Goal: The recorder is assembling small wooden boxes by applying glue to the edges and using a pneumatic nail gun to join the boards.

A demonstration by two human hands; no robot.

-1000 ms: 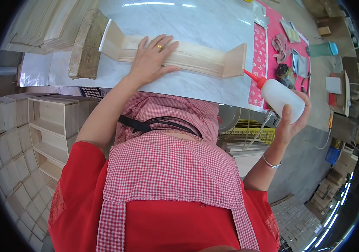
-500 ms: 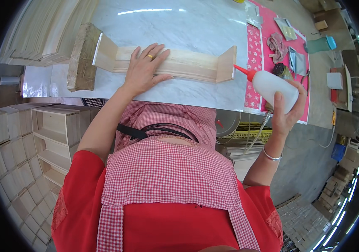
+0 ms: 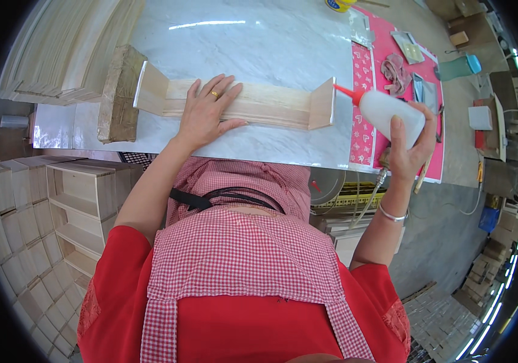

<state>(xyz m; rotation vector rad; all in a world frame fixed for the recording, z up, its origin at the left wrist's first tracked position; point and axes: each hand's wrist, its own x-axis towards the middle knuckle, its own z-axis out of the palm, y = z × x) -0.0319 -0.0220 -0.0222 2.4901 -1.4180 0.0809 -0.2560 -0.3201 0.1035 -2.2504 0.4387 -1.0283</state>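
A pale wooden piece, a long board [image 3: 265, 104] with an upright panel at each end, lies on the marbled worktop [image 3: 259, 36]. My left hand [image 3: 204, 112] rests flat on the board left of its middle, fingers stretched out. My right hand [image 3: 413, 145] grips a white squeeze glue bottle [image 3: 389, 118] with a red nozzle, tilted with its tip to the left. That tip meets the outer edge of the right end panel [image 3: 322, 104] near its far end. A white line runs along this edge below the tip. The left end panel [image 3: 151, 89] stands beside a tape-wrapped block [image 3: 119, 94].
Thin boards [image 3: 71, 48] are stacked at the far left. Below them stand several wooden boxes [image 3: 77, 187]. On the right, a pink cloth [image 3: 380, 54] carries a rag [image 3: 395, 72] and metal trays. A yellow tub [image 3: 339, 5] stands at the far edge, a teal bottle [image 3: 457, 66] beyond the cloth.
The nozzle tip has moved along the right panel's edge toward its far end, and the white line below it is longer. My left hand keeps its place on the board. The view has shifted slightly.
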